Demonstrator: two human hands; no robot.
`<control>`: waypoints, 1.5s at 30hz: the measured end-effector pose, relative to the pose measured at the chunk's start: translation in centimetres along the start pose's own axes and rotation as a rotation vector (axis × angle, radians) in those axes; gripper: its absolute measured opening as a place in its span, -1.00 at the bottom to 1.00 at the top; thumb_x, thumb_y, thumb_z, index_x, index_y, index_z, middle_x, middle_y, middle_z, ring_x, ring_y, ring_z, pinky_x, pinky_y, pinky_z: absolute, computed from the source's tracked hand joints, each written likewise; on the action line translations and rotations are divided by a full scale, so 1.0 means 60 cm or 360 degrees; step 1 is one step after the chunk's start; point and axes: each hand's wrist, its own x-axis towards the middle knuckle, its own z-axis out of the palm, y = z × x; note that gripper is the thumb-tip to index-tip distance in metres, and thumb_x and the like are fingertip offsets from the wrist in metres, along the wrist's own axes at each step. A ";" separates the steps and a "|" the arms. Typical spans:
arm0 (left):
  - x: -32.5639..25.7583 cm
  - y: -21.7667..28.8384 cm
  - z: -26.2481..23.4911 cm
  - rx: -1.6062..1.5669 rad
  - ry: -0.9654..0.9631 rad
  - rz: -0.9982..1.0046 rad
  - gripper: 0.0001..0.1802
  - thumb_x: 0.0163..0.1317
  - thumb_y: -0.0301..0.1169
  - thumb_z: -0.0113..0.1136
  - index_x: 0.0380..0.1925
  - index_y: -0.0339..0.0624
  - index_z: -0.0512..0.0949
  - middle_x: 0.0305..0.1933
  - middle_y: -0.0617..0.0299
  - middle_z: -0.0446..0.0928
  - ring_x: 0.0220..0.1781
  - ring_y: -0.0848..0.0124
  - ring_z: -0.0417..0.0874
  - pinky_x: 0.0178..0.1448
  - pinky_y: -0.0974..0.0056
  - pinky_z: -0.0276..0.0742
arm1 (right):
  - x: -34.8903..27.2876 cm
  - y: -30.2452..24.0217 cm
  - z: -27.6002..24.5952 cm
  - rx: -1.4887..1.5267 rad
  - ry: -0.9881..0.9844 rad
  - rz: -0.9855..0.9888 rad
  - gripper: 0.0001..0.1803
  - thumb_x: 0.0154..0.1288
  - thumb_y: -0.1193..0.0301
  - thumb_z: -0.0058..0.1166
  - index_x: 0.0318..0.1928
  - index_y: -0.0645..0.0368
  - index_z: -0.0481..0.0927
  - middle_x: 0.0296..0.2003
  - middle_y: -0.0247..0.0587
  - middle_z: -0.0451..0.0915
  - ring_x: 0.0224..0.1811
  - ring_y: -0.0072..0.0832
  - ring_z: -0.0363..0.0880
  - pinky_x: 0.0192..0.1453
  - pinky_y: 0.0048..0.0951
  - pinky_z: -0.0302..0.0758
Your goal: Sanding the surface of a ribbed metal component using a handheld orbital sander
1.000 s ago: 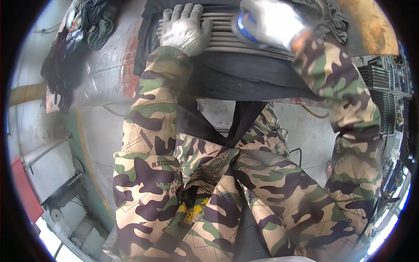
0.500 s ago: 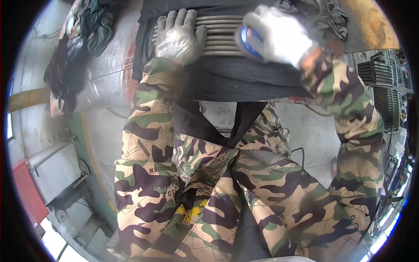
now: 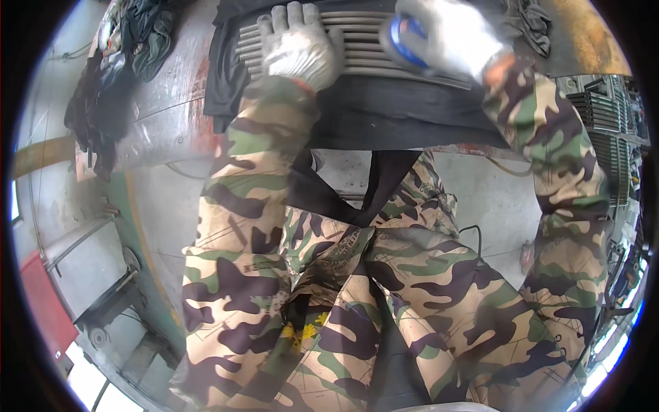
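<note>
My left hand (image 3: 301,49), in a pale knitted work glove, lies flat with its fingers spread on a row of grey metal rods (image 3: 362,41). The rods lie side by side on a dark cloth (image 3: 391,113). Toward the right end of the row, my gloved right hand (image 3: 456,40) grips a rounded blue and grey tool (image 3: 406,42) against or just over the rods. Motion blurs that hand and the tool, so its exact kind is unclear. The glove covers part of the rods under my left palm.
A worn metal-topped table (image 3: 168,120) carries the cloth. Dark rags (image 3: 147,44) are heaped at its left, and more crumpled cloth (image 3: 532,27) lies at the far right. A rack of stacked metal bars (image 3: 604,117) stands to the right. My legs are below the table edge.
Both my hands have shifted right, the right one with the blue and grey tool along the rods. The row of rods now looks slightly slanted, and its right ends show below the tool.
</note>
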 end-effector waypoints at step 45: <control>0.049 -0.015 0.021 -0.0271 0.0135 0.0179 -0.62 0.49 -0.17 0.16 0.13 -0.15 0.70 0.20 0.12 0.73 0.31 0.06 0.66 0.50 -0.08 0.42 | -0.012 -0.033 0.021 -0.0075 -0.0131 -0.0074 -0.71 0.40 0.25 0.28 0.04 0.05 0.65 -0.05 -0.09 0.65 0.04 -0.04 0.71 0.11 -0.05 0.69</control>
